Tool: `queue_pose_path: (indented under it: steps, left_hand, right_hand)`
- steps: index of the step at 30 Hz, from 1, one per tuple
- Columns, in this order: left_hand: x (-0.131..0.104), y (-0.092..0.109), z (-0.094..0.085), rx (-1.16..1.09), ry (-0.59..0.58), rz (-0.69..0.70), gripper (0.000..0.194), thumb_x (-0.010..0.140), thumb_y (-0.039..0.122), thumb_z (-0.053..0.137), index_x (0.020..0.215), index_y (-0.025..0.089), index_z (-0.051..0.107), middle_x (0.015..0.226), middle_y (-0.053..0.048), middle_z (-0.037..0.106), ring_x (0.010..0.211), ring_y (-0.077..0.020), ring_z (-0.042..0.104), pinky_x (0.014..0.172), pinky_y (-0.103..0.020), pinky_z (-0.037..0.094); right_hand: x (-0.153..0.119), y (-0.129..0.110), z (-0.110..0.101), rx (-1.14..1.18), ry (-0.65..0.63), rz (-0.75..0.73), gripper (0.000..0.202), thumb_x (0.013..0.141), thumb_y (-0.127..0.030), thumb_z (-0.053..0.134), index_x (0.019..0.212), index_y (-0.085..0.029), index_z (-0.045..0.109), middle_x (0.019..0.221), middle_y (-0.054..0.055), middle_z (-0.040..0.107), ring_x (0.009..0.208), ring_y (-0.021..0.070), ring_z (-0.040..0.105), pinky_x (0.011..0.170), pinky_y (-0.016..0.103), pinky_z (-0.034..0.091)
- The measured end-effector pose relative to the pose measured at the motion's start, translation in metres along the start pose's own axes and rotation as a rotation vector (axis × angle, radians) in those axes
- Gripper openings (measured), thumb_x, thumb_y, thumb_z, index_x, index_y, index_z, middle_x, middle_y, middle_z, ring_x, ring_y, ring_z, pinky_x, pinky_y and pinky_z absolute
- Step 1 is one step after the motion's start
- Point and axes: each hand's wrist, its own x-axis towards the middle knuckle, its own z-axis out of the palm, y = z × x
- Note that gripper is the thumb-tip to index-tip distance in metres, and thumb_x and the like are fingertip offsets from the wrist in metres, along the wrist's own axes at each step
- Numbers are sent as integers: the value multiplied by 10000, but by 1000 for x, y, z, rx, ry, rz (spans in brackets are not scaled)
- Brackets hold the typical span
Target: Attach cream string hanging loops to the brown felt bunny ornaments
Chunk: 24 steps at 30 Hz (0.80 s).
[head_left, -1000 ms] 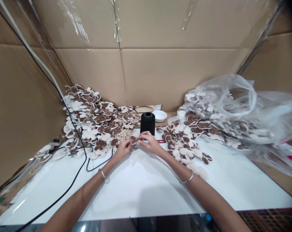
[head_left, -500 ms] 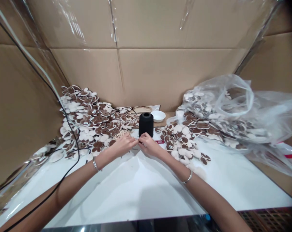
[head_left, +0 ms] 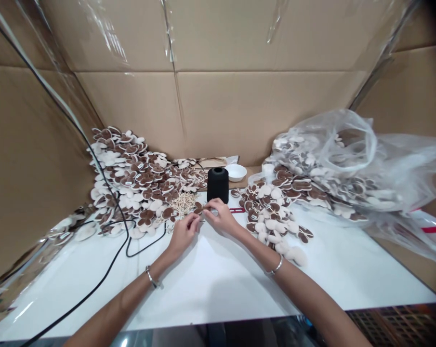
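Just in front of a black thread cone [head_left: 218, 185], my right hand [head_left: 219, 217] pinches a small brown piece [head_left: 200, 210]. My left hand [head_left: 185, 232] is closed beside it, lower and to the left, its thumb and fingers pressed together; whatever is between them is too small to make out. Behind my left hand lies a small heap of thin beige pieces [head_left: 183, 203]. A red tool [head_left: 237, 210] lies on the table to the right of the cone, partly behind my right hand.
Brown and white flower-shaped pieces [head_left: 131, 178] are piled high at the left. More pieces [head_left: 271, 212] lie at the right, near a clear plastic bag [head_left: 351, 154]. A white bowl [head_left: 236, 172] stands behind the cone. A black cable [head_left: 109, 265] crosses the white table [head_left: 239, 289].
My left hand has moved down and to the left, away from my right fingers. The brown piece and the beige heap now show. The black cable has shifted right.
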Motion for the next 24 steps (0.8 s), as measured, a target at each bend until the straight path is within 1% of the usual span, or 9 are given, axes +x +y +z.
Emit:
queue_pose_path:
  steps: [3, 5, 9, 11, 14, 16, 19, 21, 24]
  left_hand:
    - [10, -9, 9, -226, 17, -74, 238, 900, 331, 480, 781, 156, 589, 534, 30, 519, 494, -115, 511, 508, -216, 392]
    - [25, -17, 10, -243, -22, -24, 250, 891, 302, 460, 751, 144, 593, 522, 24, 517, 473, -110, 493, 493, -215, 390]
    - [64, -26, -9, -181, -106, 79, 114, 804, 197, 554, 767, 155, 653, 725, -32, 675, 686, -158, 606, 644, -251, 457]
    - [82, -22, -23, 59, -224, 270, 196, 864, 159, 470, 853, 168, 665, 839, -49, 704, 770, -165, 626, 727, -266, 458]
    - [95, -8, -39, 434, -383, 521, 210, 884, 113, 444, 877, 173, 645, 771, -47, 674, 744, -171, 612, 721, -264, 440]
    - [92, 3, -43, 632, -441, 668, 195, 868, 67, 455, 850, 166, 622, 752, -49, 658, 728, -179, 600, 745, -287, 432]
    - [74, 10, -41, 799, -420, 782, 182, 883, 53, 442, 844, 149, 592, 760, -70, 648, 711, -189, 589, 768, -319, 430]
    - [57, 8, -37, 820, -374, 777, 204, 869, 15, 421, 866, 143, 580, 758, -74, 645, 702, -195, 594, 749, -325, 434]
    - [34, 0, -30, 748, -275, 668, 252, 852, -13, 390, 896, 151, 577, 748, -65, 648, 710, -195, 609, 735, -319, 434]
  right_hand:
    - [2, 0, -2, 76, -29, 63, 76, 858, -194, 617, 883, -170, 684, 892, 61, 662, 935, 196, 573, 853, 326, 451]
    - [4, 3, -5, 92, -82, 50, 92, 861, -199, 620, 912, -172, 692, 920, 61, 676, 944, 195, 580, 868, 330, 450]
    - [11, 12, -15, -9, -197, -65, 108, 870, -174, 606, 934, -169, 692, 931, 74, 673, 959, 201, 570, 872, 339, 457]
    - [13, 15, -18, -74, -259, -136, 120, 876, -147, 585, 935, -167, 687, 933, 83, 661, 969, 205, 557, 858, 335, 466]
    - [14, 17, -19, -150, -295, -203, 152, 877, -105, 550, 930, -163, 680, 915, 89, 639, 982, 213, 529, 839, 330, 474]
    - [14, 18, -16, -181, -278, -222, 166, 870, -81, 533, 918, -152, 675, 876, 90, 625, 959, 216, 522, 825, 331, 475]
    - [13, 19, -11, -191, -220, -210, 135, 859, -83, 538, 847, -138, 660, 812, 85, 604, 903, 215, 530, 796, 323, 470]
    - [11, 18, -8, -172, -181, -178, 105, 852, -97, 560, 816, -144, 648, 811, 80, 602, 899, 212, 537, 794, 318, 465]
    - [9, 16, -5, -110, -139, -108, 72, 844, -120, 590, 823, -160, 646, 831, 69, 608, 923, 208, 546, 817, 317, 456]
